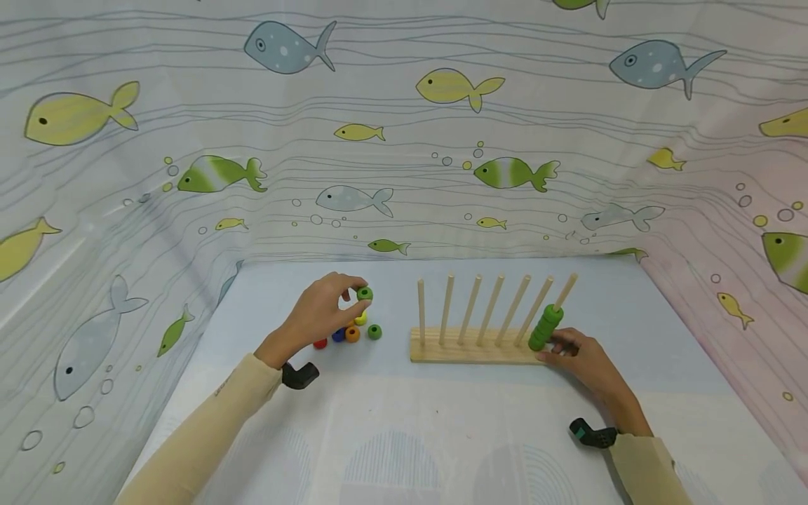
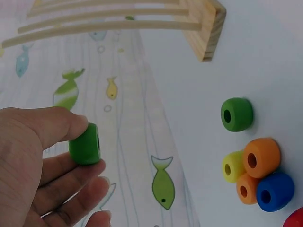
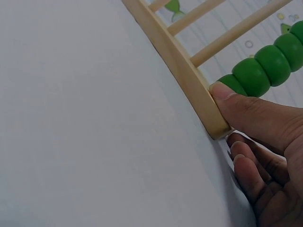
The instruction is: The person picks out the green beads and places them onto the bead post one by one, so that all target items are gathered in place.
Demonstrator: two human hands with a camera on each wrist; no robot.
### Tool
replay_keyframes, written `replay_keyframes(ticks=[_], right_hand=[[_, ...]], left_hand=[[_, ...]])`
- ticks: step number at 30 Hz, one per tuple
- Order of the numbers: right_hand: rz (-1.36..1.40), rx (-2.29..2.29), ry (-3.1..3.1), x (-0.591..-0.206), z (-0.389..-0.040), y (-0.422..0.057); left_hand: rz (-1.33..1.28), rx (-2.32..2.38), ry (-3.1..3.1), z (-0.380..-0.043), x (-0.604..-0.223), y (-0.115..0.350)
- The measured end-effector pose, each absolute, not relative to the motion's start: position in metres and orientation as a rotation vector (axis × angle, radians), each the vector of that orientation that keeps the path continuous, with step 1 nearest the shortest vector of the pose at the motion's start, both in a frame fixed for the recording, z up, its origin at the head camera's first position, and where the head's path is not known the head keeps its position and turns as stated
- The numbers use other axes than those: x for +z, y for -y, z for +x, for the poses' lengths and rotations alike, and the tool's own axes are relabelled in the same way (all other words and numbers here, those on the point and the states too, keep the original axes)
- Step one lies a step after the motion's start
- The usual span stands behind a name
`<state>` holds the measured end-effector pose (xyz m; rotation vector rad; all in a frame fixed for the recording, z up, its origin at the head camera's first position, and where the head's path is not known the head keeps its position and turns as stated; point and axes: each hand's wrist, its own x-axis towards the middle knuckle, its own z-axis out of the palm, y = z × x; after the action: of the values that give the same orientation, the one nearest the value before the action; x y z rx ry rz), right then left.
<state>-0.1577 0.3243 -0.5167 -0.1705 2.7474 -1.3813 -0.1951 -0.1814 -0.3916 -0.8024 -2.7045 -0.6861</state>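
Observation:
My left hand pinches a green bead between thumb and fingers, raised above a small group of loose beads. Over on the right stands a wooden peg rack with several upright pegs. Its rightmost peg carries a stack of green beads, and the top of that peg sticks out bare. My right hand holds the right end of the rack's base, thumb on top beside the lowest bead, other fingers curled at the end. In the right wrist view, part of the stack is cut off by the frame.
Below the left hand lie another green bead, a yellow bead, two orange beads, a blue bead and a red bead. A fish-patterned sheet surrounds the white table.

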Motion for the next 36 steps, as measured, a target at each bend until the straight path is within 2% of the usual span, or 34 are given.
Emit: replay_keyframes(ticks=[36], right_hand=[[-0.160,-1.384,-2.752,-0.518,-0.158,-0.324]], left_hand=[[-0.933,-0.694,2.503,-0.209,-0.348,0.146]])
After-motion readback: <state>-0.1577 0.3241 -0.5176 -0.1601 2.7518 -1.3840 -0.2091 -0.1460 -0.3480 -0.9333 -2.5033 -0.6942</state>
